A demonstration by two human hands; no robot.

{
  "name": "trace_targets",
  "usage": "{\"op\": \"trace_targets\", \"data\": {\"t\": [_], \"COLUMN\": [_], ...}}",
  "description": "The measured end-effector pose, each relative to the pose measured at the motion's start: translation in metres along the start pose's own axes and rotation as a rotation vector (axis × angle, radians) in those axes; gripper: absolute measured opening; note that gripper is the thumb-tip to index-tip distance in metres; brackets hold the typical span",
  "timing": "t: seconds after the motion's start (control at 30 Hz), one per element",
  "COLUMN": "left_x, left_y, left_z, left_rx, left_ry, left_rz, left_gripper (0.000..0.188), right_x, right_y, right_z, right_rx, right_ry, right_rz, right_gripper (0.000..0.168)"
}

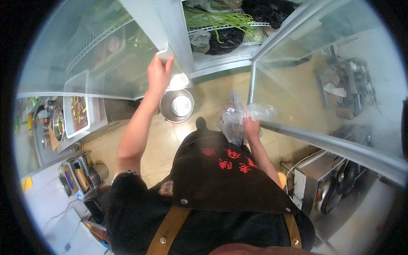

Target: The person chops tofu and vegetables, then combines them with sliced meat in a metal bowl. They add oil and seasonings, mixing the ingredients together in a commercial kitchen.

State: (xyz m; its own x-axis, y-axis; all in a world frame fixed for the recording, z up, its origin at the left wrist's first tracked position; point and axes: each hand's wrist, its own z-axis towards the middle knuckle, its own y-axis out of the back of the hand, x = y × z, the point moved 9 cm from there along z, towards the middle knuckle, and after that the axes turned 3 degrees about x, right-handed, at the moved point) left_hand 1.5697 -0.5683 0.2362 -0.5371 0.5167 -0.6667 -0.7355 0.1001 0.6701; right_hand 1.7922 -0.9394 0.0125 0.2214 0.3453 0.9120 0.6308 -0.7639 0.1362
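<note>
My left hand (160,71) grips the white handle (163,51) at the edge of the left glass door (127,68) of an upright refrigerator. Held low in my right hand (251,127) is the gathered neck of a clear plastic bag (232,125); its brownish contents are too blurred to name. To the right of that bag, the other glass door (283,86) stands swung outward. Between the doors, wire shelves carry long green vegetable stalks (220,18), a black plastic bag (227,41) and a second black bag (267,12).
A round metal bucket (165,110) stands on the tiled floor below my left hand. At left, a white plastic tub (66,119) of cut food and a metal bowl (57,127) sit on a counter. Stainless equipment (314,175) and black pans (342,178) are at lower right.
</note>
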Motion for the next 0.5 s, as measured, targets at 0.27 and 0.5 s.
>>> {"op": "trace_targets", "data": {"t": [0.27, 0.5], "left_x": [0.017, 0.037], "left_y": [0.024, 0.086], "left_z": [-0.097, -0.249], "left_rx": [-0.012, -0.127], "left_ry": [0.163, 0.254], "left_rz": [-0.193, 0.178], "left_gripper": [0.025, 0.030], "right_x": [0.014, 0.005], "right_y": [-0.028, -0.025], "right_z": [0.036, 0.047], "right_rx": [0.201, 0.299], "right_ry": [-0.072, -0.039], "right_rz": [0.111, 0.025], "right_gripper": [0.017, 0.016]}}
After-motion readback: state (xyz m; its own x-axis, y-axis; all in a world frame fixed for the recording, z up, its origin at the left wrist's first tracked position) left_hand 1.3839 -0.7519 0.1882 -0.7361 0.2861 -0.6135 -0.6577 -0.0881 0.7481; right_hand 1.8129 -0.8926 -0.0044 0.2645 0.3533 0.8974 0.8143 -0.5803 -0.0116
